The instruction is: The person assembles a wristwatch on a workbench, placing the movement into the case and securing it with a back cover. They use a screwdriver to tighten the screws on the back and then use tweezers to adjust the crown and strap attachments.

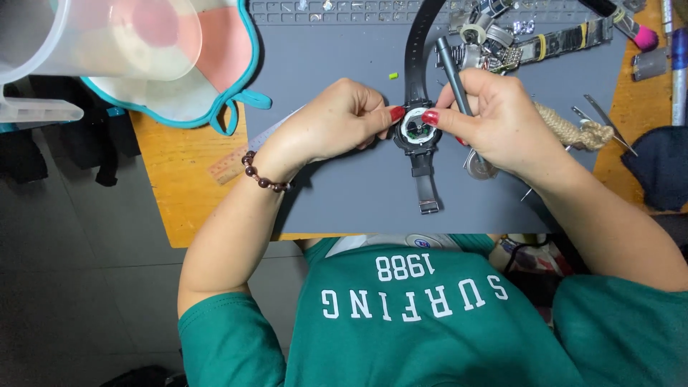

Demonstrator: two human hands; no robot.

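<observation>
head view: looking straight down at a grey work mat (344,79) on a wooden table (179,193), with the person's green shirt at the bottom edge.
watch: a black wristwatch (417,129) lies near the middle of the mat with its round case open, so white and metal inner parts show; one strap runs up toward the top of the mat, the other, shorter one points down toward the person and ends in a buckle.
left hand: the left hand (333,122) comes in from the left, fingers curled and pressed together, its thumb tip with a red nail against the left rim of the watch case, pinching it steady; a bracelet (261,175) of dark beads sits on the wrist.
right hand: the right hand (502,122) comes in from the right, a red-nailed fingertip on the right rim of the case; its fingers are closed around a dark grey pen-shaped tool (451,68) that sticks up and away from the watch.
ruler: a ruler (236,158) lies slanted just beside the left wrist, partly under it.
upper right: a heap of metal watch parts and straps (502,36) sits at the mat's top edge; a braided tan cord (570,129) lies just beside the right hand.
upper left: a clear plastic jug (93,39) looms close to the camera, blurred, over a pink cloth with teal trim (222,57).
</observation>
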